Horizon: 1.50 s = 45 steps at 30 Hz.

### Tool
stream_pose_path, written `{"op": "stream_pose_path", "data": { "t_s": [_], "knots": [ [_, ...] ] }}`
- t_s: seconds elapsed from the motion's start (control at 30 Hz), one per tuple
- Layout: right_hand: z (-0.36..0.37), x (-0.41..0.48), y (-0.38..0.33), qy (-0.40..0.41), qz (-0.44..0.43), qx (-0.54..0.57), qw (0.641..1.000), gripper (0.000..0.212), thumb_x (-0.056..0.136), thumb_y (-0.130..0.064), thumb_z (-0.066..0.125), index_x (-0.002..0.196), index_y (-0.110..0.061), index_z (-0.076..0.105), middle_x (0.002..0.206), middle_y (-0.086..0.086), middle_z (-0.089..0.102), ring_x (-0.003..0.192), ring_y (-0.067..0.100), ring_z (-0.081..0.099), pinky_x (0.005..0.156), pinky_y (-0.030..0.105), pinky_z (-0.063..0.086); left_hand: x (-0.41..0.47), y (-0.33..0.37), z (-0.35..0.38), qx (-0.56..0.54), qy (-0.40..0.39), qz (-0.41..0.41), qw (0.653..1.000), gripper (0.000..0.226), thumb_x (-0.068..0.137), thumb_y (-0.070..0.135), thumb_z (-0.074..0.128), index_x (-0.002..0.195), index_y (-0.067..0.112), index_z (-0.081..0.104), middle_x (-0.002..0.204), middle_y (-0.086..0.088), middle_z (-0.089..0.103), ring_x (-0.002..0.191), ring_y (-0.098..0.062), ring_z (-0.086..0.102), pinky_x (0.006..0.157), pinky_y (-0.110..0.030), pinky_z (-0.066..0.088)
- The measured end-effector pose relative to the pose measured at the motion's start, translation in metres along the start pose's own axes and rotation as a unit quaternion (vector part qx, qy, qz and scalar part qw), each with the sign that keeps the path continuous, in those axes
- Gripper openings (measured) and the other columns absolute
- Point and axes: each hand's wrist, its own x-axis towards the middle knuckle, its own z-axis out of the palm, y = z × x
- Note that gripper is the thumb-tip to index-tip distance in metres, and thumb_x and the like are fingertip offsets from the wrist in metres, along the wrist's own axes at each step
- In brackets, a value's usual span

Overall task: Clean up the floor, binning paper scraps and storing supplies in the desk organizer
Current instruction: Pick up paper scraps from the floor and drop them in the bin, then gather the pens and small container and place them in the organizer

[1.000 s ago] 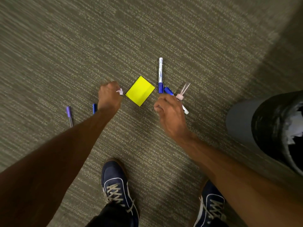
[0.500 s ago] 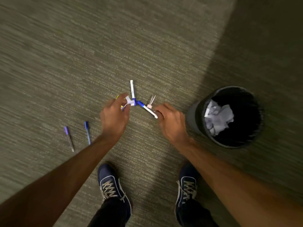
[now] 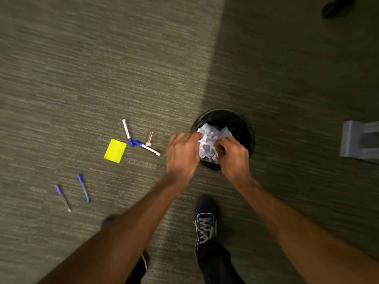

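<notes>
paper scraps (image 3: 210, 143): a crumpled white mass in the mouth of the bin, directly between the two hands; which pieces lie loose in the bin and which are pinched cannot be told apart
left hand (image 3: 183, 154): over the bin's near-left rim, back to the camera, fingers curled in against the left side of the paper; it seems to grip the paper, though the fingertips are hidden under it
right hand (image 3: 233, 155): over the bin's near rim, fingers bent onto the right side of the same paper; the contact is plain, the exact grasp is hidden by the knuckles
bin (image 3: 245, 128): round and black, on the floor under both hands; its near rim is mostly covered by the hands, its inside dark beyond the paper
two markers (image 3: 143, 144): white with blue caps, on the floor just left of the left hand; the capped ends meet in a shallow V
small clear item (image 3: 149, 139): beside the markers' meeting point, pinkish base; too blurred to name
yellow sticky note (image 3: 115, 150): flat on the floor, further left of the left hand, past the markers
blue pen (image 3: 83, 188): well to the left of and nearer than the left hand; lying apart from the purple pen (image 3: 63, 198) beside it
shoe (image 3: 206, 226): dark with pale laces, below the right hand, between the forearms; a second shoe is almost wholly hidden behind the left forearm
grey object (image 3: 359, 140): far right of the right hand, cut off by the frame edge; not identifiable
dark shape (image 3: 336, 6): top right corner, cut off and unclear
floor (image 3: 102, 68): striped carpet; the right part lies in shadow
</notes>
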Motion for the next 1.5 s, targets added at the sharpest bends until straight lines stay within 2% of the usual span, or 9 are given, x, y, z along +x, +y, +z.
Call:
{"op": "stream_pose_path", "data": {
  "t_s": [0.23, 0.37, 0.47, 0.53, 0.67, 0.9, 1.07, 1.37, 1.5],
  "knots": [
    [0.008, 0.01, 0.055, -0.002, 0.075, 0.031, 0.997, 0.009, 0.086, 0.003, 0.063, 0.086, -0.004, 0.069, 0.087, 0.014, 0.068, 0.081, 0.03, 0.066, 0.071, 0.045, 0.053, 0.012, 0.023, 0.053, 0.053, -0.119, 0.005, 0.991, 0.028, 0.089, 0.014, 0.066, 0.117, 0.014, 0.068, 0.101, -0.005, 0.076, 0.094, -0.028, 0.067, 0.089, -0.031, 0.041],
    [0.015, 0.018, 0.07, -0.016, 0.085, 0.044, 0.995, 0.017, 0.09, 0.002, 0.062, 0.1, -0.006, 0.071, 0.099, 0.014, 0.071, 0.09, 0.027, 0.067, 0.078, 0.04, 0.058, 0.022, 0.03, 0.074, 0.065, -0.133, 0.001, 0.989, 0.024, 0.093, 0.015, 0.064, 0.116, 0.011, 0.067, 0.099, -0.009, 0.076, 0.095, -0.031, 0.068, 0.092, -0.035, 0.044],
    [0.015, 0.022, 0.075, -0.04, 0.063, 0.042, 0.996, 0.027, 0.092, 0.002, 0.06, 0.116, -0.004, 0.07, 0.114, 0.016, 0.07, 0.101, 0.029, 0.068, 0.086, 0.042, 0.058, 0.027, 0.028, 0.087, 0.048, -0.161, -0.001, 0.986, 0.034, 0.104, 0.029, 0.046, 0.128, 0.01, 0.061, 0.116, -0.012, 0.073, 0.114, -0.027, 0.064, 0.11, -0.04, 0.036],
    [0.013, 0.023, 0.076, -0.041, 0.045, 0.043, 0.997, 0.03, 0.09, 0.004, 0.059, 0.117, -0.003, 0.069, 0.116, 0.016, 0.068, 0.101, 0.03, 0.067, 0.086, 0.041, 0.057, 0.027, 0.024, 0.089, 0.04, -0.178, 0.006, 0.983, 0.045, 0.107, 0.034, 0.036, 0.139, 0.008, 0.054, 0.136, -0.013, 0.062, 0.134, -0.025, 0.05, 0.118, -0.043, 0.027],
    [0.006, 0.019, 0.068, -0.011, 0.026, 0.046, 0.999, 0.032, 0.093, 0.0, 0.057, 0.123, -0.004, 0.063, 0.12, 0.015, 0.062, 0.104, 0.029, 0.064, 0.087, 0.033, 0.053, 0.019, 0.015, 0.076, 0.001, -0.16, -0.004, 0.987, 0.049, 0.108, 0.036, 0.031, 0.144, 0.007, 0.048, 0.152, -0.016, 0.045, 0.147, -0.029, 0.034, 0.122, -0.044, 0.022],
    [-0.001, -0.002, 0.017, -0.018, -0.068, 0.075, 0.995, 0.039, 0.09, -0.003, 0.057, 0.128, -0.014, 0.056, 0.124, 0.009, 0.051, 0.105, 0.029, 0.06, 0.086, 0.044, 0.055, -0.017, -0.017, 0.024, -0.019, -0.078, -0.069, 0.994, 0.053, 0.105, 0.038, 0.035, 0.146, 0.006, 0.045, 0.159, -0.016, 0.034, 0.148, -0.03, 0.03, 0.12, -0.047, 0.028],
    [0.011, -0.019, -0.038, -0.034, -0.134, 0.107, 0.985, 0.034, 0.092, -0.004, 0.058, 0.125, -0.014, 0.058, 0.121, 0.005, 0.053, 0.103, 0.019, 0.057, 0.085, 0.027, 0.049, -0.068, -0.076, -0.022, 0.011, -0.052, -0.126, 0.991, 0.055, 0.105, 0.038, 0.038, 0.149, 0.006, 0.039, 0.162, -0.012, 0.03, 0.148, -0.027, 0.031, 0.117, -0.046, 0.031],
    [0.074, -0.063, -0.135, -0.131, -0.176, 0.122, 0.968, 0.031, 0.092, -0.002, 0.059, 0.122, -0.012, 0.061, 0.115, 0.002, 0.052, 0.09, 0.021, 0.062, 0.076, 0.044, 0.057, -0.169, -0.199, -0.1, 0.058, -0.015, -0.286, 0.956, 0.066, 0.098, 0.05, 0.04, 0.147, 0.005, 0.044, 0.157, -0.019, 0.038, 0.142, -0.035, 0.04, 0.116, -0.049, 0.034],
    [0.116, -0.08, -0.166, -0.183, -0.186, 0.099, 0.96, 0.031, 0.091, 0.001, 0.06, 0.12, -0.009, 0.062, 0.115, 0.005, 0.054, 0.09, 0.024, 0.064, 0.076, 0.044, 0.057, -0.204, -0.258, -0.109, 0.049, -0.004, -0.36, 0.932, 0.073, 0.094, 0.05, 0.056, 0.15, 0.008, 0.038, 0.158, -0.018, 0.035, 0.145, -0.036, 0.035, 0.114, -0.056, 0.034]
  ]
}}
